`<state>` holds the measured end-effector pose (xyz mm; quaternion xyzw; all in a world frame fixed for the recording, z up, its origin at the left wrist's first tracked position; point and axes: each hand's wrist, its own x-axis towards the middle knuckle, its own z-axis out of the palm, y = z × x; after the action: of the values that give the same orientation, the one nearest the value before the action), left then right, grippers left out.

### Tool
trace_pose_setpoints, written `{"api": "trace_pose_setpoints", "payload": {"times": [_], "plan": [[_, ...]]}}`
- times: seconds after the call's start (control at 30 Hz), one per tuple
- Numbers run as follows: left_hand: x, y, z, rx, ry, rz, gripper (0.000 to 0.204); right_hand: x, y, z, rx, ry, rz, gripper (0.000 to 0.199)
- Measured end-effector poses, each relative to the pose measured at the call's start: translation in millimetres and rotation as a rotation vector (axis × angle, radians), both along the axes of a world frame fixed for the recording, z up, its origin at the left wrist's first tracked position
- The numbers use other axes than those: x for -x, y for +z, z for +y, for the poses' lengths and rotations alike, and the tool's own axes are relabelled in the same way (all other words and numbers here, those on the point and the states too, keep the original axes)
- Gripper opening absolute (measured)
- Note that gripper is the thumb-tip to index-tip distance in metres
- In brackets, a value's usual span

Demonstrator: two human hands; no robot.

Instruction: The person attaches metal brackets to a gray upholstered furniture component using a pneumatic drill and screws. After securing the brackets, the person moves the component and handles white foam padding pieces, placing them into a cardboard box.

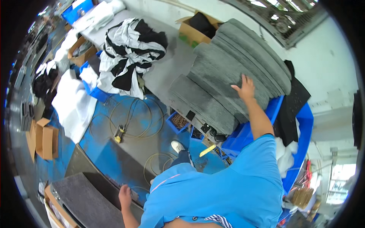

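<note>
A tall slumped stack of thick grey felt pads [232, 64] rests on a grey worktable [167, 72]. My right hand [245, 87] lies flat on the side of the stack with its fingers spread, holding nothing. Low at the left, my left hand [124, 195] rests with fingers curled on the edge of a dark grey sheet [87, 199] that lies over a cardboard box [51, 197]. I cannot tell whether that hand grips the sheet. I wear a blue shirt.
A heap of black and white cloth [131, 49] lies on the worktable. Blue bins [281, 114] stand under my right arm, small trays of parts [178, 121] below the table. Coiled hoses [133, 117] lie on the blue floor. White cloth [74, 102] and cardboard boxes [43, 140] are at the left.
</note>
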<state>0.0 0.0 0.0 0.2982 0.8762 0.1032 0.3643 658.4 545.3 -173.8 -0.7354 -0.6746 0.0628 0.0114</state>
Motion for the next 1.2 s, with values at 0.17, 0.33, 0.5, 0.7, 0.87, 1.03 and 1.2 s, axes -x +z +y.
{"api": "trace_pose_setpoints", "payload": {"times": [0.17,0.33,0.5,0.7,0.87,1.03,1.2], "plan": [[-152,-163,230,-0.268,-0.029,-0.265,0.031,-114,99,216,-0.137,0.148,-0.194,0.093],[-147,-165,209,-0.056,-0.010,-0.094,0.031,-112,92,214,-0.020,0.188,-0.188,0.072],[-166,-200,160,0.034,0.081,-0.149,0.033,-124,88,220,-0.051,0.210,-0.220,0.073],[-224,-254,84,-0.082,0.582,-0.286,0.029,-20,150,151,-0.189,0.307,-0.040,0.063],[-254,-324,4,-0.106,0.657,-0.239,0.022,140,118,104,0.180,0.787,0.476,0.065],[-222,-328,-49,-0.299,0.985,-0.222,0.021,381,79,-4,0.495,1.254,0.227,0.064],[-135,-237,-102,-0.553,1.208,0.056,0.023,591,20,-106,0.592,1.883,-0.014,0.063]]}}
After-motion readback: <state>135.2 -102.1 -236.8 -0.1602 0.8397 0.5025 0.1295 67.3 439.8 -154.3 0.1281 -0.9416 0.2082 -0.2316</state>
